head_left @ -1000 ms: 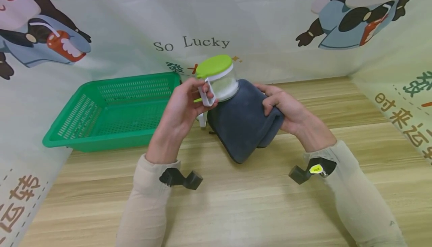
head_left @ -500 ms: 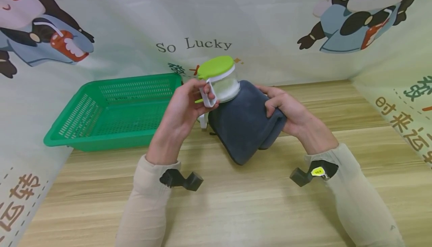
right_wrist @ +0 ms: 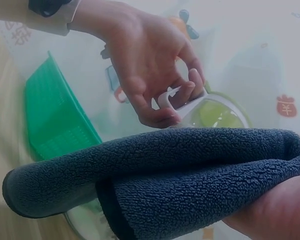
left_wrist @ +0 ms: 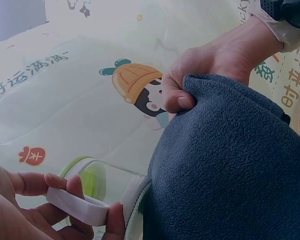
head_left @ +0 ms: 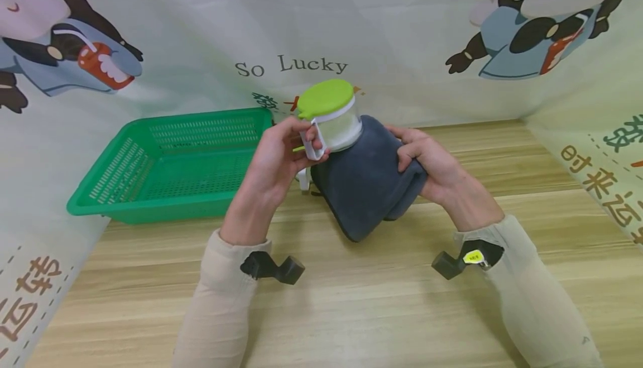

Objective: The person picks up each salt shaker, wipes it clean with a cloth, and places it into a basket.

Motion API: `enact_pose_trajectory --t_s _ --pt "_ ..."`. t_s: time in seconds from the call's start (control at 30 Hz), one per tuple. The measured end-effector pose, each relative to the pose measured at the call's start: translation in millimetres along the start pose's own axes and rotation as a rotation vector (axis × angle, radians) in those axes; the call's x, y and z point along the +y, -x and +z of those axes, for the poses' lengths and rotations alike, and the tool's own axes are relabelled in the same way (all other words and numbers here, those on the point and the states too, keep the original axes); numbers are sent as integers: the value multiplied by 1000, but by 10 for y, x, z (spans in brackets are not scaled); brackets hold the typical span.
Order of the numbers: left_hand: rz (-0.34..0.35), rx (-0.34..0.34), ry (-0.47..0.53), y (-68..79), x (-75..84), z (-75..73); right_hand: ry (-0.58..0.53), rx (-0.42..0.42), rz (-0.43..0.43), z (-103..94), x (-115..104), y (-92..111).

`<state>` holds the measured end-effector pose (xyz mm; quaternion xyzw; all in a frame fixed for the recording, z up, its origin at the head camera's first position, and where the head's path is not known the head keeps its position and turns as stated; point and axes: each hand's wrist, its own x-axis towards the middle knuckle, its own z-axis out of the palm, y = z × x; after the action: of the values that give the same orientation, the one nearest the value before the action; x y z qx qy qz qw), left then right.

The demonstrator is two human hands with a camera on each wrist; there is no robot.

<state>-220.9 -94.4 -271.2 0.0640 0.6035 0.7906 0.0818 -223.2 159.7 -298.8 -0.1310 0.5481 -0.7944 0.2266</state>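
My left hand grips the white handle of a clear seasoning jar with a lime-green lid, held up and tilted. A folded dark blue-grey towel lies against the jar's white base. My right hand pinches the towel near its right fold, the thumb on top. In the left wrist view the towel covers the base end of the jar. Seen from the right wrist, fingers of my left hand hook through the handle. Behind the towel, a second white handle shows low down; the rest is hidden.
A green perforated plastic basket stands at the left on the wood-grain table. A printed cloth hangs behind the table and along its sides. Wrist cameras are strapped over both sleeves.
The head view has shifted slightly. The jar and towel are a touch higher than half a second ago, with both hands keeping the same grips.
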Motion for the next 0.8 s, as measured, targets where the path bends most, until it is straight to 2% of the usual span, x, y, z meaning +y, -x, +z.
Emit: enact_pose_trajectory --t_s 0.23,0.37,0.6,0.7,0.8 --pt "-4 -39 -10 34 -7 62 -97 68 -17 9 48 -43" --pt "-2 -56 -6 43 -28 97 -158 26 -22 37 116 -95" --pt "-9 -38 17 30 -48 109 -121 -82 39 51 164 -113" --pt "-5 -18 36 15 -44 95 -109 -84 30 33 136 -102" --pt "0 -18 50 6 -41 84 -122 -45 10 13 93 -84"
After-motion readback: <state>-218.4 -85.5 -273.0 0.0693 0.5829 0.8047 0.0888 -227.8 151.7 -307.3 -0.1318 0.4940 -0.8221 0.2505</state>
